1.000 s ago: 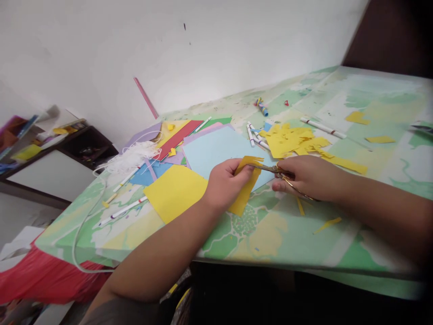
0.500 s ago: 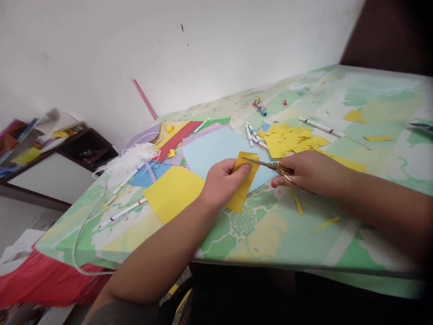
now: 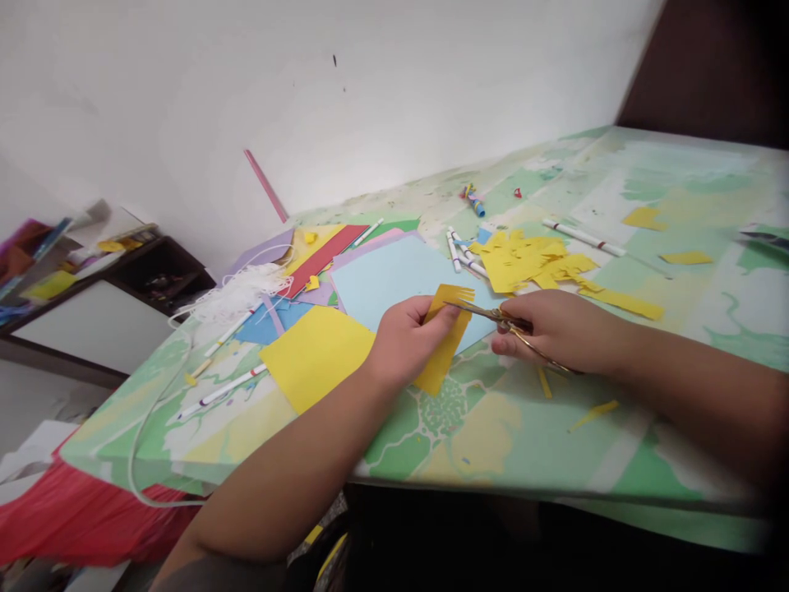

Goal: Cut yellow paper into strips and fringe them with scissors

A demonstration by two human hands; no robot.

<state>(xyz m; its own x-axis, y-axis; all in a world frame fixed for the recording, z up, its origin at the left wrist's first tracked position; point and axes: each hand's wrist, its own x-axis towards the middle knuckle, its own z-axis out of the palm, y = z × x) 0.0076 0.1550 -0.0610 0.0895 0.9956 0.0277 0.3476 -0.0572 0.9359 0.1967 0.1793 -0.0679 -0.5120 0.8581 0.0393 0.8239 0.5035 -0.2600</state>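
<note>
Between thumb and fingers, my left hand (image 3: 403,341) pinches a yellow paper strip (image 3: 445,362) with narrow slits along its upper right edge. My right hand (image 3: 555,329) grips a pair of scissors (image 3: 490,313) by gold-coloured handles, partly hidden by the fingers. The scissor blades lie across the strip close to my left thumb. Behind the hands sits a light blue paper sheet (image 3: 388,275), with a pile of fringed yellow paper (image 3: 530,256) to its right. A yellow paper sheet (image 3: 320,353) lies left of my left hand.
White markers (image 3: 585,237) are scattered over the patterned tablecloth (image 3: 456,444). White string (image 3: 246,292) lies tangled at the left, beside a red paper strip (image 3: 326,259). Yellow scraps (image 3: 595,413) lie near the front right. A wall (image 3: 431,99) stands behind the table.
The scissor blades have moved a little down along the strip's slit edge, and more separate slits show above them. Both hands keep their hold; the view has shifted slightly.
</note>
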